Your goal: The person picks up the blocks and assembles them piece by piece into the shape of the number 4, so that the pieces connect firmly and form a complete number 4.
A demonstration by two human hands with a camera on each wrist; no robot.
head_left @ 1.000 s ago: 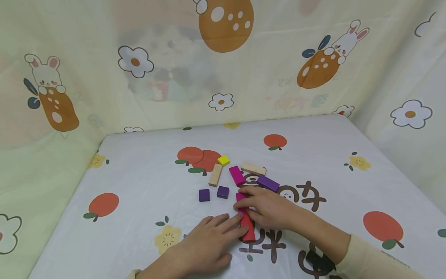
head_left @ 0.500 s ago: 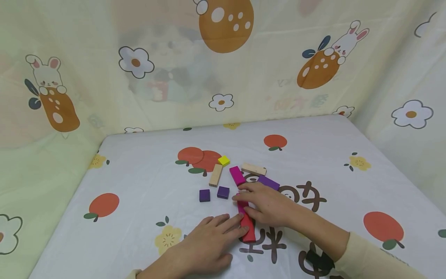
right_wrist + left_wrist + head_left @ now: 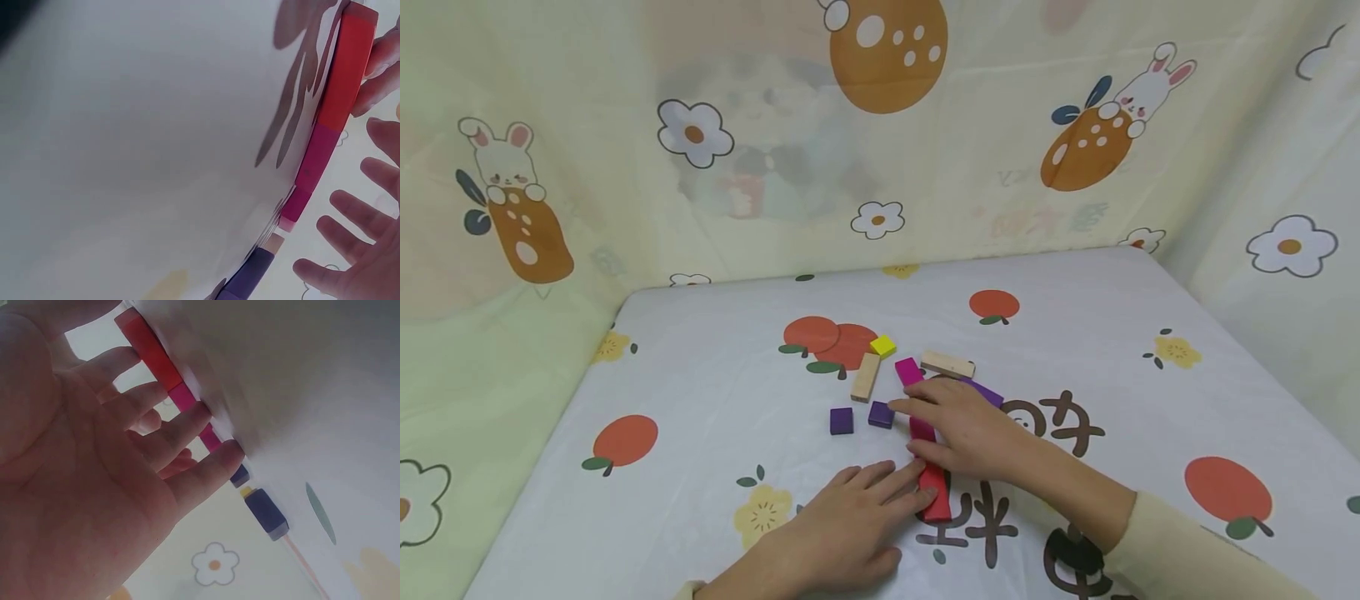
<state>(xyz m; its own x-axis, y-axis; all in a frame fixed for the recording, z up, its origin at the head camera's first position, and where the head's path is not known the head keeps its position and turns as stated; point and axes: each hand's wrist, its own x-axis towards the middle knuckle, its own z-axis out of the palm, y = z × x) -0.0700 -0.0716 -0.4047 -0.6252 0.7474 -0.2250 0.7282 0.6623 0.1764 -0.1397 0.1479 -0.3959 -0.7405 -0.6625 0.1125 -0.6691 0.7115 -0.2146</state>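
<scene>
A red wooden block (image 3: 936, 498) lies end to end with a magenta block (image 3: 922, 430), the two forming a line on the table. With its fingers fairly straight, my left hand (image 3: 850, 525) touches the red block's left side. My right hand (image 3: 973, 429) is spread over the magenta block and partly hides it; in the right wrist view its fingers (image 3: 353, 212) look apart from the blocks. Its index fingertip is close to a small purple block (image 3: 881, 415). Beyond lies another magenta block (image 3: 907, 371), partly covered by the right hand.
A second small purple block (image 3: 842, 421) sits to the left. Farther back are a yellow block (image 3: 883, 347), two plain wood blocks (image 3: 865, 377) and a long purple block (image 3: 988, 392), half hidden. A printed cloth (image 3: 700, 358) covers the table; curtains hang behind.
My right hand has lifted its fingers off the magenta block and shifted slightly away and left, toward the small purple block. My left hand has stayed in place.
</scene>
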